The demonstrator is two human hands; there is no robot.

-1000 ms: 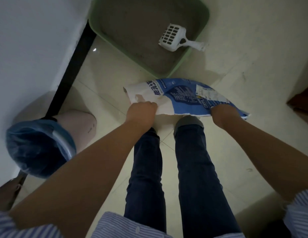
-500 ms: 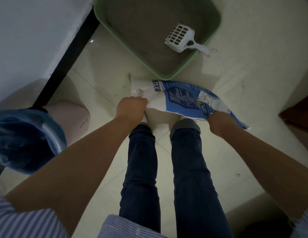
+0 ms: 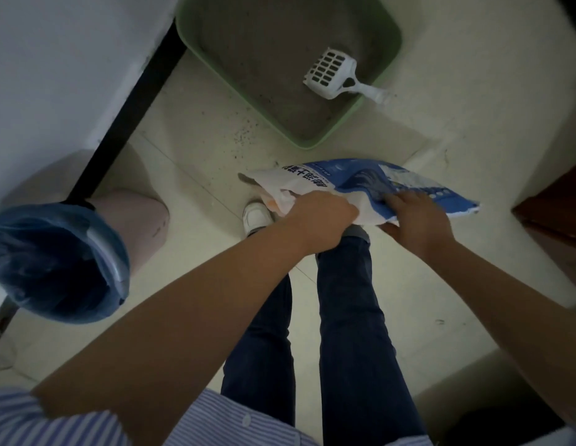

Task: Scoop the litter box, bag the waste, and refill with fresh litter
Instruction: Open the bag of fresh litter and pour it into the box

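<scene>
Left hand (image 3: 318,214) gripping the white end of the blue-and-white plastic litter bag (image 3: 360,185), right hand (image 3: 415,220) holding its blue middle, bag hanging above the feet, near the green plastic litter box (image 3: 315,136) with the white slotted scoop (image 3: 334,75) lying inside

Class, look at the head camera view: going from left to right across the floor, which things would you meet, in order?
Bin lined with a blue bag → white shoe → left hand gripping the litter bag → right hand on the same bag → brown wooden furniture at the right edge.
</scene>
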